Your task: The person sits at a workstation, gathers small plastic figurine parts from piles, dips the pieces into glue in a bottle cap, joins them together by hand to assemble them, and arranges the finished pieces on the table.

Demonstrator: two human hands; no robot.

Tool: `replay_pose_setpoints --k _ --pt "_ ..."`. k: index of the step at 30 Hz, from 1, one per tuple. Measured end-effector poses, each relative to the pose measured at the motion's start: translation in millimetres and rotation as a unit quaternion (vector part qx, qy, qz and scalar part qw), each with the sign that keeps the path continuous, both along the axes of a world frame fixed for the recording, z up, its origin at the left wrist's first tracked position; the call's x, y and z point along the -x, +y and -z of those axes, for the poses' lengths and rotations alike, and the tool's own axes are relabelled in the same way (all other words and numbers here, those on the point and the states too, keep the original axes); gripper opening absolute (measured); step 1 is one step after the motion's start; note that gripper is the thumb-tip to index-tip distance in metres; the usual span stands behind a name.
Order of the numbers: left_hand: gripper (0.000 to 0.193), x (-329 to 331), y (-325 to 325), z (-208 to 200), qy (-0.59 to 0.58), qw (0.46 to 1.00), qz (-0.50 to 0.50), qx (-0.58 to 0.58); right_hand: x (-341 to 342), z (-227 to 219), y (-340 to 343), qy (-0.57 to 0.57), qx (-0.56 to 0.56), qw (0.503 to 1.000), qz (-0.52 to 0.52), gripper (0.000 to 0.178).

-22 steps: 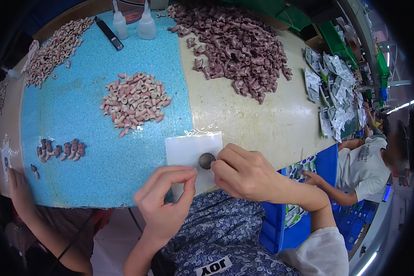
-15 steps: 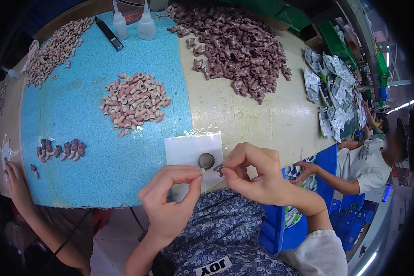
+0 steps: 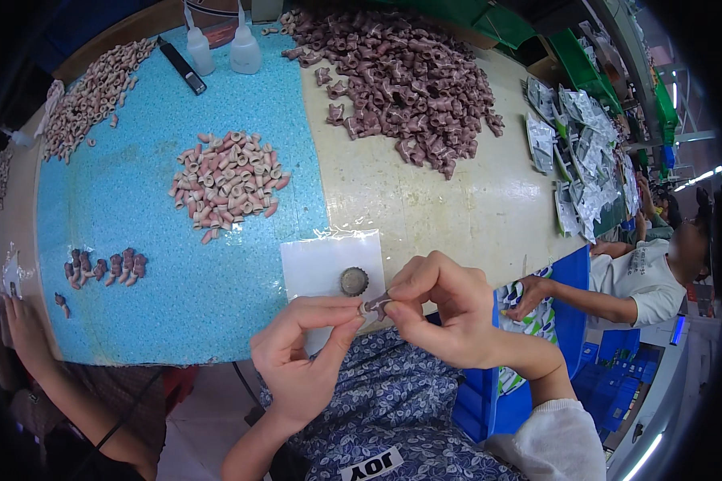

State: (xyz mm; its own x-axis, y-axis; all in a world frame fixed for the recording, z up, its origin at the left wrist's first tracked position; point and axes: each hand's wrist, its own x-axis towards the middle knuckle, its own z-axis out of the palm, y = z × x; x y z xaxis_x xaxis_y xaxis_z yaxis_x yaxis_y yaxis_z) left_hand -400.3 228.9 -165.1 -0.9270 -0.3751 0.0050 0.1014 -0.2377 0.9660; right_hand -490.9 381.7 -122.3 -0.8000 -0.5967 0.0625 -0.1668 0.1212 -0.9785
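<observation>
My right hand (image 3: pixel 449 317) pinches a small purple-brown moulded piece (image 3: pixel 380 304) between thumb and fingertips. In the fingertips of my left hand (image 3: pixel 301 357) is a small pale piece (image 3: pixel 363 309), mostly covered by them. The two pieces meet end to end over the table edge. Just beyond them, a crimped metal bottle cap (image 3: pixel 354 281) rests on a white sheet (image 3: pixel 303 268). Loose pink-and-cream hollow pieces (image 3: pixel 229 180) lie heaped on the blue mat. A large heap of purple-brown pieces (image 3: pixel 413 88) covers the far table. Several joined two-colour pieces (image 3: pixel 126 268) stand in a row at left.
Two white squeeze bottles (image 3: pixel 245 53) and a black pen-shaped tool (image 3: pixel 182 66) are at the back. More pale pieces (image 3: pixel 88 96) lie far left. Silver packets (image 3: pixel 582 152) pile up at right. Co-workers' hands appear at left (image 3: pixel 26 333) and right (image 3: pixel 531 297), near a blue bin (image 3: pixel 568 280).
My hands have come together, bringing the pale piece in my left against the purple-brown piece in my right. The view has shifted slightly.
</observation>
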Motion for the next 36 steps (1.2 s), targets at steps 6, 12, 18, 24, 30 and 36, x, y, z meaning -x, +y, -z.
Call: replay_pose_setpoints --k 6,12,18,24,30,36 --pt "0.016 -1.5 4.9 2.6 0.066 0.988 -0.058 0.130 -8.5 -3.6 -6.5 0.124 -0.029 0.992 -0.012 0.012" --pt "0.015 -3.0 3.6 2.6 0.091 0.974 -0.085 0.188 -16.6 4.0 -10.2 0.152 -0.017 0.988 0.014 0.013" --pt "0.016 -3.0 -2.7 0.8 0.073 0.977 -0.107 0.171 -5.0 -6.3 -5.6 0.120 -0.028 0.992 0.024 0.021" --pt "0.018 -2.8 2.1 -6.5 0.098 0.968 -0.088 0.215 -5.5 3.6 -11.2 0.251 -0.168 0.947 -0.105 0.015" --pt "0.020 -6.5 7.5 -2.7 0.108 0.963 -0.105 0.223 -16.4 11.7 -17.9 0.261 -0.131 0.955 -0.049 0.013" --pt "0.018 -14.1 -15.3 2.7 0.108 0.960 -0.102 0.237 2.1 0.2 -25.1 0.203 -0.186 0.954 -0.115 0.016"
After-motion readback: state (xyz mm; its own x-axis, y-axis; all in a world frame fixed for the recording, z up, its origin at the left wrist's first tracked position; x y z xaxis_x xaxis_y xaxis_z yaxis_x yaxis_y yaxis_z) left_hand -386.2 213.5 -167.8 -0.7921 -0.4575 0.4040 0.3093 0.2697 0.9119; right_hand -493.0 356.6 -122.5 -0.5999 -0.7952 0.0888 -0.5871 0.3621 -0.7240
